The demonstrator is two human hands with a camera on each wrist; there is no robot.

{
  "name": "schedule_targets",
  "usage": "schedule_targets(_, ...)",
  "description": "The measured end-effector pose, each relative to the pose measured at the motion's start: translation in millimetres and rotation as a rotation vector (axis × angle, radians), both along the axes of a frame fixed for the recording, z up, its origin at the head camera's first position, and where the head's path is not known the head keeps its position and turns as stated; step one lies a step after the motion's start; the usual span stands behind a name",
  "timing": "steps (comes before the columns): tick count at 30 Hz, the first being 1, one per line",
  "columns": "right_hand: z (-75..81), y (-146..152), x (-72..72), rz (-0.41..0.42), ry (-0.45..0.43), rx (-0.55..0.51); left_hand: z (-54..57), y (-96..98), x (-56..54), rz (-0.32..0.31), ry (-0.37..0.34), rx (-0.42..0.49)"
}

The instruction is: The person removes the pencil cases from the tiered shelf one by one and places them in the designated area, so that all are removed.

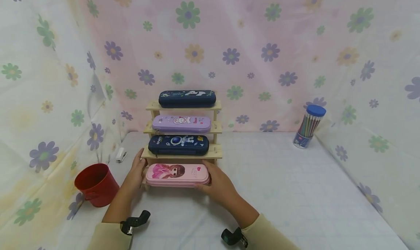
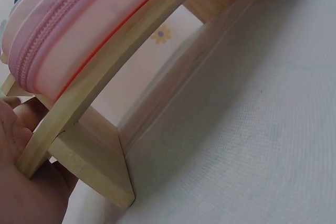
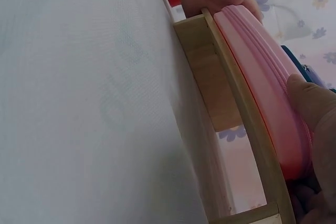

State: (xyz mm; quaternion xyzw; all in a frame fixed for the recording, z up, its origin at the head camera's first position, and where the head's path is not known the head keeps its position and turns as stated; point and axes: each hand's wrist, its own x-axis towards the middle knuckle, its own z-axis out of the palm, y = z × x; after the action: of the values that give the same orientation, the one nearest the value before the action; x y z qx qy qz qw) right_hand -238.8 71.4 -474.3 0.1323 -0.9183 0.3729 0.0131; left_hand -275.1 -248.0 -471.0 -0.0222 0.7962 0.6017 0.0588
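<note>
A tiered wooden rack (image 1: 214,151) carries a pencil case on each step. On the lowest step lies a pink pencil case (image 1: 190,174) with a doll picture and a zipper. My right hand (image 1: 220,182) holds its right end, the thumb (image 3: 302,95) over the zipper side and the fingers partly hidden behind. At the rack's left end, my left hand (image 1: 134,175) grips the tip of the lowest board (image 2: 100,77). Above sit a dark blue space pencil case (image 1: 178,145), a lilac pencil case (image 1: 197,123) and another dark blue pencil case (image 1: 187,99) on top.
A red bucket (image 1: 98,188) stands left of my left forearm, with a small white object (image 1: 121,154) behind it. At the far right is a tub of pencils (image 1: 308,127) with a blue lid. Flowered cloth (image 1: 249,31) hangs behind and on both sides of the white-covered table (image 1: 279,191).
</note>
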Motion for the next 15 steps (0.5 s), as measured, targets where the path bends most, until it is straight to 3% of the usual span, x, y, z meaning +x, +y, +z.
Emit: schedule_targets(15,-0.9,4.9,0.1,-0.023,-0.011,-0.07,-4.2,-1.0,-3.1,0.003,0.055,-0.048)
